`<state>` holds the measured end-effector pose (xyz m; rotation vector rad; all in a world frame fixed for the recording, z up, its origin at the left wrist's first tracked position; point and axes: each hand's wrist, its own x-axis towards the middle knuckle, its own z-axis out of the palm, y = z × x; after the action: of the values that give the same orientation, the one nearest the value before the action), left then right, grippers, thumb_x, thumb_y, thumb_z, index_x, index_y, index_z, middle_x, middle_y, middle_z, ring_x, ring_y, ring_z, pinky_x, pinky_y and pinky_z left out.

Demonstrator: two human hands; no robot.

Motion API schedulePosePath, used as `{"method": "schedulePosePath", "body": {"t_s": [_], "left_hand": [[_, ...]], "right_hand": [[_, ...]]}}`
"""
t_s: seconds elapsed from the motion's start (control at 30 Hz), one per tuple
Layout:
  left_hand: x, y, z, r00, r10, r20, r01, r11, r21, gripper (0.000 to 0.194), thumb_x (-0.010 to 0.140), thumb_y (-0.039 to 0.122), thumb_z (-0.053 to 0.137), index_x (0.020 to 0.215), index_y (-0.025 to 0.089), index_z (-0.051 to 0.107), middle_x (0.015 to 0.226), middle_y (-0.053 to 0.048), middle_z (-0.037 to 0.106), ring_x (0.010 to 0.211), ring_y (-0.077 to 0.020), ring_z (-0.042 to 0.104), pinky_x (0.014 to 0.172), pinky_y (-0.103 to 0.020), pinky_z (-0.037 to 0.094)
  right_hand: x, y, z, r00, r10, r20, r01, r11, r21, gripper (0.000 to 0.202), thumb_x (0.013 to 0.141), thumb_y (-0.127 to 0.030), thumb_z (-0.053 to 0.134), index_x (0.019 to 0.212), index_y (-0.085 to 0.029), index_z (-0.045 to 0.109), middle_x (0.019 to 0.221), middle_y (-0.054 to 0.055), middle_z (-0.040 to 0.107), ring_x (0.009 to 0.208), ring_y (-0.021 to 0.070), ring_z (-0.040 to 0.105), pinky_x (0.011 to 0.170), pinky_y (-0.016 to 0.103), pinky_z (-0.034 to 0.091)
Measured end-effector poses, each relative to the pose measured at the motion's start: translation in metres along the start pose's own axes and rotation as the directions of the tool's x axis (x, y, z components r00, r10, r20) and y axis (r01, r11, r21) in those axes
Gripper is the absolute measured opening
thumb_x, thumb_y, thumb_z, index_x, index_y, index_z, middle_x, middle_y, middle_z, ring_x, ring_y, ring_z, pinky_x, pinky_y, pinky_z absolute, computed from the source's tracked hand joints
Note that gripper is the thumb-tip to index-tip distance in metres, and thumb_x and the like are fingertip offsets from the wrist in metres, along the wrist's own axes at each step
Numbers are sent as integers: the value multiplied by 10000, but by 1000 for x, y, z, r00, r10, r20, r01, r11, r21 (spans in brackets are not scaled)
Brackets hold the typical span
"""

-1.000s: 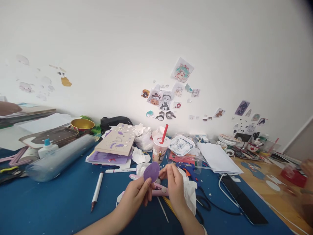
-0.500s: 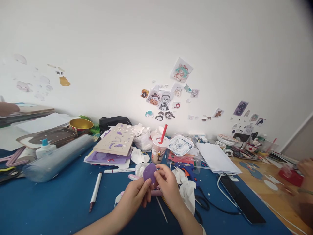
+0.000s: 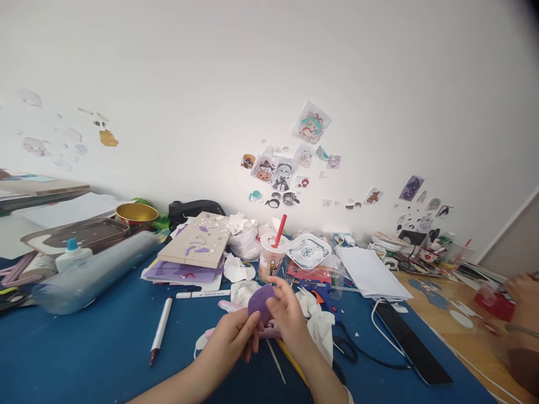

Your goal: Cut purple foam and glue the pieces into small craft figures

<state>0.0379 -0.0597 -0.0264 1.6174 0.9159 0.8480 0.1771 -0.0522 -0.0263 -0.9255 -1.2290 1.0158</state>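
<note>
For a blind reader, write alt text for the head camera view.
Two bare hands, left and right, handle a small purple piece above a cluttered blue tabletop. Just beyond stands a cup with a red straw, with white crumpled paper nearby; cartoon cutouts dot the pale wall behind.

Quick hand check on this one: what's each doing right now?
Left hand: closed, pinching the purple piece.
Right hand: at the piece's right side, fingers partly curled; grip can't be told.
</note>
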Motion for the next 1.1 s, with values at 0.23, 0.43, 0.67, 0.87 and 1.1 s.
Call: {"method": "schedulePosePath", "body": {"t_s": [0.23, 0.43, 0.67, 0.87, 1.1], "left_hand": [[2, 0, -1, 1000, -18, -7, 18, 1000, 8, 485, 767, 620, 356, 696, 167, 512, 465, 32, 515, 362, -97, 436, 414, -217, 345], [3, -3, -2, 1000, -18, -1, 18, 1000, 15, 483, 771, 618, 353, 687, 169, 508, 455, 35, 507, 353, -98, 426, 407, -219, 339], [2, 0, -2, 999, -34, 7, 34, 999, 13, 481, 767, 618, 363, 689, 165, 506, 466, 28, 523, 363, -102, 440, 413, -222, 343], [2, 0, -2, 999, -34, 9, 34, 999, 13, 490, 754, 634, 364, 683, 168, 501, 458, 29, 519, 359, -104, 438, 411, -224, 340], [4, 0, -3, 999, -36, 21, 35, 999, 23, 466, 771, 605, 359, 695, 169, 503, 465, 31, 520, 362, -100, 438, 415, -220, 337]], "right_hand": [[-1, 0, 1, 998, 0, -56, -3, 999, -53, 292, 775, -372, 526, 1014, -204, 528, 782, 3, 607, 603, 120, 573, 535, 229, 473], [-3, -5, -1, 999, -29, -35, 27, 997, -67, 273, 758, -235, 481, 1028, -202, 509, 766, -5, 608, 621, 114, 567, 579, 228, 466], [-1, -1, -3, 999, -49, 14, 50, 994, -99, 371, 710, -168, 512, 1076, -218, 475, 799, -6, 610, 617, 114, 574, 556, 220, 460], [0, -1, -2, 999, -48, 25, 50, 996, -68, 362, 712, -178, 512, 1069, -219, 465, 813, -6, 608, 653, 121, 588, 571, 225, 467], [-1, -3, 0, 1000, -6, 28, 6, 1000, -8, 373, 682, -161, 472, 1051, -212, 454, 791, -9, 621, 569, 99, 554, 521, 212, 432]]}}
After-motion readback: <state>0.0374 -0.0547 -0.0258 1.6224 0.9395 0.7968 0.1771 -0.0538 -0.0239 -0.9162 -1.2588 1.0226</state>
